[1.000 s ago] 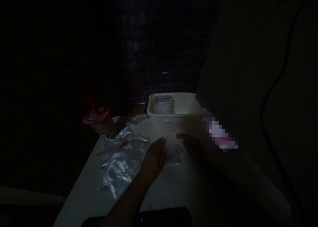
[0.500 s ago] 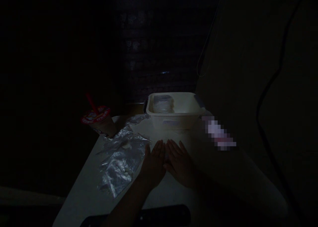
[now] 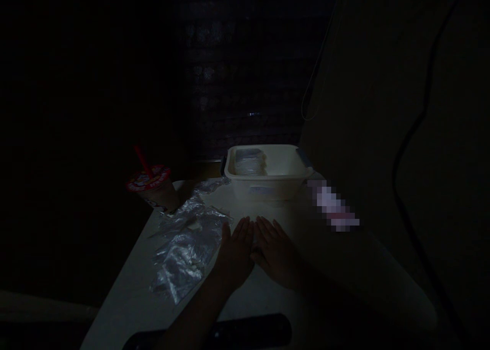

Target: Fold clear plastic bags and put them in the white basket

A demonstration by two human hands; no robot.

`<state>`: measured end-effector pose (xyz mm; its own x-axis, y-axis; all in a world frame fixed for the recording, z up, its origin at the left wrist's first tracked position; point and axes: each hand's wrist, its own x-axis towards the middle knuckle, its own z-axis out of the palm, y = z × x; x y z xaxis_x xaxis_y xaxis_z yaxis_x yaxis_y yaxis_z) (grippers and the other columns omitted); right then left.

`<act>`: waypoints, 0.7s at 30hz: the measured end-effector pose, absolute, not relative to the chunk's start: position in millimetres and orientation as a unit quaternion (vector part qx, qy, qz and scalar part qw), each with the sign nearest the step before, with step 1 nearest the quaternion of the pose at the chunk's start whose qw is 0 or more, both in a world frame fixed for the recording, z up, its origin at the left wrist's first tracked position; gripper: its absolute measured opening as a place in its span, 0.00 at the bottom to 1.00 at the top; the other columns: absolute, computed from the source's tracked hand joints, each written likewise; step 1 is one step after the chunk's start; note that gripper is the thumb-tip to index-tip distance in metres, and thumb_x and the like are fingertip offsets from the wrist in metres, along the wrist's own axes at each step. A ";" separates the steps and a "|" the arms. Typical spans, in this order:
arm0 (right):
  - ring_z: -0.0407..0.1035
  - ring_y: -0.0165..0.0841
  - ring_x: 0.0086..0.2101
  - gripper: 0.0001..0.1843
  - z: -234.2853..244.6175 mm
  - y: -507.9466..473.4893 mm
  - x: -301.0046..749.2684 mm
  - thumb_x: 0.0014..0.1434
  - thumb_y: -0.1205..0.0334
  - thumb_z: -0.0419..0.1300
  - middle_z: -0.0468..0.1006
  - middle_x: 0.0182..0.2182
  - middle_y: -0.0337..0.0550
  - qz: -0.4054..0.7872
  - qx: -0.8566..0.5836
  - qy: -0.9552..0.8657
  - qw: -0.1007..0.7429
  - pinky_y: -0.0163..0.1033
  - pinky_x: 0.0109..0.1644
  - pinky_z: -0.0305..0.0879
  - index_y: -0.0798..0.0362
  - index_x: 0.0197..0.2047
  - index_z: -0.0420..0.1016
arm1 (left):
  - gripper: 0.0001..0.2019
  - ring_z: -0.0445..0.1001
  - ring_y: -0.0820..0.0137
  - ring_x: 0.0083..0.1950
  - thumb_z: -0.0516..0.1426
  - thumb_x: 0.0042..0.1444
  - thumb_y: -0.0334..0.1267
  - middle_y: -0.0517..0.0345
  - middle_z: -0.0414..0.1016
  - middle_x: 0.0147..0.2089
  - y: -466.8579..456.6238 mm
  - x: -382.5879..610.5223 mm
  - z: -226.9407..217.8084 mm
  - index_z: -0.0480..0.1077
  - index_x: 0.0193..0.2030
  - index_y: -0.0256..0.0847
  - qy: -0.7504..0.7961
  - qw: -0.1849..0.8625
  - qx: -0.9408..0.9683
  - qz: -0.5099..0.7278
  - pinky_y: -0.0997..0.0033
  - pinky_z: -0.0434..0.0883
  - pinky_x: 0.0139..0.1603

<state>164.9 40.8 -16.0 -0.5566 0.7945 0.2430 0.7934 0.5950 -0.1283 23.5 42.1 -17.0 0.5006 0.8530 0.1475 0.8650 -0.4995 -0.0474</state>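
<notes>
Both hands have closed together since a second ago, my left hand and right hand flat, fingers spread, empty on the surface, the bin at twelve o'clock, crinkled plastic at nine, unsorted.

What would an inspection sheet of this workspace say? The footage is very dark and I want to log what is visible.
Surface: pale table, dimly lit.
Job's things: nothing visible under the hands.
Clutter: crumpled clear plastic bags left of the hands; white tub with clear stacked pieces inside; lidded cup with red straw.
Hands: left hand and right hand lie flat, side by side, fingers extended.
Cables: thin cord and dark cable on the right.
Surroundings: too dark to tell.
</notes>
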 end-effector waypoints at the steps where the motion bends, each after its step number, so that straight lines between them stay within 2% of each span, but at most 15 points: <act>1: 0.44 0.39 0.55 0.30 -16.2 41.0 165.1 0.55 0.52 0.41 0.54 0.55 0.54 0.001 -0.447 -0.883 0.141 0.49 0.57 0.41 0.64 0.56 0.52 | 0.23 0.47 0.59 0.60 0.41 0.54 0.37 0.44 0.51 0.59 42.3 23.7 -17.4 0.50 0.56 0.32 -0.498 0.062 -0.863 -0.053 0.43 0.46 0.53; 21: 0.44 0.40 0.55 0.30 -18.2 41.7 165.4 0.55 0.51 0.41 0.55 0.54 0.55 -0.008 -0.445 -0.884 0.146 0.48 0.57 0.42 0.64 0.55 0.53 | 0.22 0.47 0.59 0.59 0.40 0.54 0.37 0.43 0.52 0.58 41.9 24.7 -15.0 0.51 0.56 0.32 -0.501 0.066 -0.862 -0.047 0.43 0.47 0.52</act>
<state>165.4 41.7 -18.2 -0.5616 0.7834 0.2662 0.7884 0.6043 -0.1153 24.7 41.9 -15.0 0.4934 0.8572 0.1476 0.8697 -0.4892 -0.0664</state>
